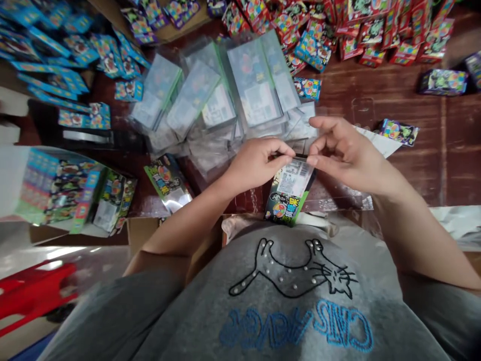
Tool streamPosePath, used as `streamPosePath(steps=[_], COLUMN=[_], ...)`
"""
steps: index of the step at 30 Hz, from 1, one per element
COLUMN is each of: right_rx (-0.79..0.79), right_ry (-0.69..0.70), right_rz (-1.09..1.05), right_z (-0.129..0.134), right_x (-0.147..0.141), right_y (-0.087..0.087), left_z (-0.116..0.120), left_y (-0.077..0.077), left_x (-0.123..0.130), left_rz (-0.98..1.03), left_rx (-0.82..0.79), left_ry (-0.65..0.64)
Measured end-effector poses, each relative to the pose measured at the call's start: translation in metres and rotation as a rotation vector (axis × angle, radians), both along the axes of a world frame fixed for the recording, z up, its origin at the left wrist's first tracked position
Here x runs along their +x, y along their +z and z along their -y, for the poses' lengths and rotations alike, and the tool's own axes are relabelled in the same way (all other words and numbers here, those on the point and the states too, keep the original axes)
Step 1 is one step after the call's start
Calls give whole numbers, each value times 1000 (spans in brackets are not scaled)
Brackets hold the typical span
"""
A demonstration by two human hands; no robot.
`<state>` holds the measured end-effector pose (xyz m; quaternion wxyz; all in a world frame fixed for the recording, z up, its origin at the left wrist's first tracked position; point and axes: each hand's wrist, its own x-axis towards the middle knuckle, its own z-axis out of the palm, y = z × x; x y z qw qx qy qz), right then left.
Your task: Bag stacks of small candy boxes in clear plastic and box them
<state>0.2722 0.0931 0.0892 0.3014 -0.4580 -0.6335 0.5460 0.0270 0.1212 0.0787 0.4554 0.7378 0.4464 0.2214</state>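
A black and green printed candy box point(287, 193) with a white barcode label stands tilted at the table's front edge, close to the grey shirt. At its upper end, the thumb and index finger of my left hand point(255, 163) pinch the left corner. My right hand point(343, 155) pinches the right corner, its other fingers curled above. Fingertips partly hide that end, so I cannot tell whether its flap is open. Just beyond the hands lies a pile of flat, clear packages point(250, 85) with green edges and white labels. A similar black and green box point(169, 180) lies left of my left forearm.
Small blue packets point(78, 50) are heaped at the far left, red packets point(376, 30) at the back right. Purple packets point(443, 81) lie at the right. An open carton point(84, 220) holding several boxes stands at the left, above a red plastic object point(37, 288).
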Motion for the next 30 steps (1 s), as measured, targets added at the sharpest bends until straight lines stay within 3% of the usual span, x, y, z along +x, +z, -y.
streamPosePath(steps=[5, 10, 13, 17, 19, 22, 25, 27, 30], right_rx=[55, 562, 696, 659, 649, 579, 399, 290, 255], right_ry=[-27, -126, -162, -149, -148, -317, -493, -526, -662], right_rz=[81, 448, 562, 518, 424, 163, -133, -274, -349], right_z=[3, 24, 36, 40, 43, 55, 70, 72, 62], right_x=[-12, -14, -19, -24, -21, -10, -7, -15, -31], right_y=[-11, -26, -39, -46, -47, -51, -64, -73, -79], left_z=[8, 10, 10, 7, 1, -9, -4, 15, 60], left_y=[-4, -4, -6, -18, -25, -33, -35, -40, -54], left_x=[-6, -10, -9, -10, -22, -56, -82, -80, -58], left_rz=[57, 102, 129, 202, 247, 384, 584, 703, 786], left_rx=[3, 25, 39, -29, -75, -18, 40, -10, -128], left_ry=[21, 7, -25, -96, -73, 235, 546, 623, 632])
